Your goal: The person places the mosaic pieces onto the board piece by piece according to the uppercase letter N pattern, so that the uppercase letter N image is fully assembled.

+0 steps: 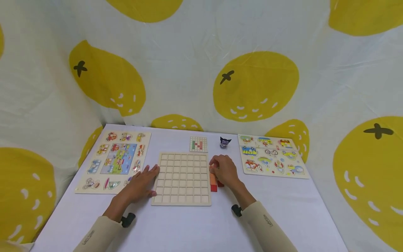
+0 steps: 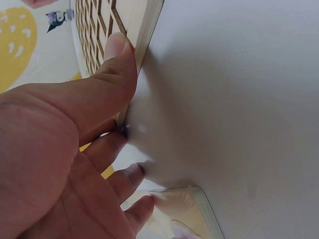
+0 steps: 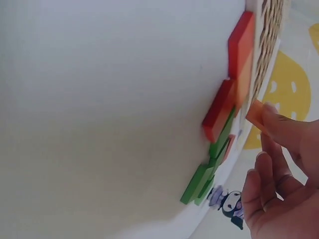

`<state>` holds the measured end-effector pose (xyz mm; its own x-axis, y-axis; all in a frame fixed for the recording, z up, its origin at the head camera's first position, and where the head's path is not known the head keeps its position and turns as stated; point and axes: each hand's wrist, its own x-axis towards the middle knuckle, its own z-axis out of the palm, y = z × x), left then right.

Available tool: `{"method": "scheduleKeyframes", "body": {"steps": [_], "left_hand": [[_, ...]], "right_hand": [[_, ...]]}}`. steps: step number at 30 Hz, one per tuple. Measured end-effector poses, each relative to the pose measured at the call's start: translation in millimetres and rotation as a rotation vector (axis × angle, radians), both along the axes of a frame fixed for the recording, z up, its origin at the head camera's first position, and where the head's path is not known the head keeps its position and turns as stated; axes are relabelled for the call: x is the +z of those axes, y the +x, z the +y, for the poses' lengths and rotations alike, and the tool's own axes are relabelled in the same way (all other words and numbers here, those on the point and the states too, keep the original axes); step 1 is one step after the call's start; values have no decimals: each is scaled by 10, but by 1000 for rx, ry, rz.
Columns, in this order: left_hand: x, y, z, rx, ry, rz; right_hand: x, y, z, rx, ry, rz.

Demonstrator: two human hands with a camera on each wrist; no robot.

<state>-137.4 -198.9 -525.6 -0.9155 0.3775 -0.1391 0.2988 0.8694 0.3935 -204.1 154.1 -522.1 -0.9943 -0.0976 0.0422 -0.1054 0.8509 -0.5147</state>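
A square wooden grid board (image 1: 184, 178) lies in the middle of the white table. My left hand (image 1: 140, 183) rests along its left side, with the thumb at the rim in the left wrist view and the other fingers loosely extended. Just past the board's right edge, my right hand (image 1: 225, 171) pinches a small orange block (image 3: 255, 113) between thumb and fingers. Beneath and beside this hand lie a red block (image 3: 240, 45), a darker red block (image 3: 219, 112) and several green blocks (image 3: 198, 181), partly overlapping in the right wrist view.
Behind the grid board lies a small pattern card (image 1: 198, 144) with coloured squares. A dark-eared figurine (image 1: 224, 142) stands to its right. A picture puzzle board (image 1: 94, 188) is on the left, another puzzle board (image 1: 272, 171) on the right. A lemon-print curtain (image 1: 189, 70) hangs behind.
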Motion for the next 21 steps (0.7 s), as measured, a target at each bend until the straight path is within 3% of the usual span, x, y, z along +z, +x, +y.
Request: {"method": "scheduleKeyframes", "body": {"steps": [9,21], "left_hand": [[51,-2,22,1,0,15],[49,13,47,8,16,22]], "right_hand": [[20,49,-168,-14,-191,-65],[-61,5,-492,29,-212,-128]]}}
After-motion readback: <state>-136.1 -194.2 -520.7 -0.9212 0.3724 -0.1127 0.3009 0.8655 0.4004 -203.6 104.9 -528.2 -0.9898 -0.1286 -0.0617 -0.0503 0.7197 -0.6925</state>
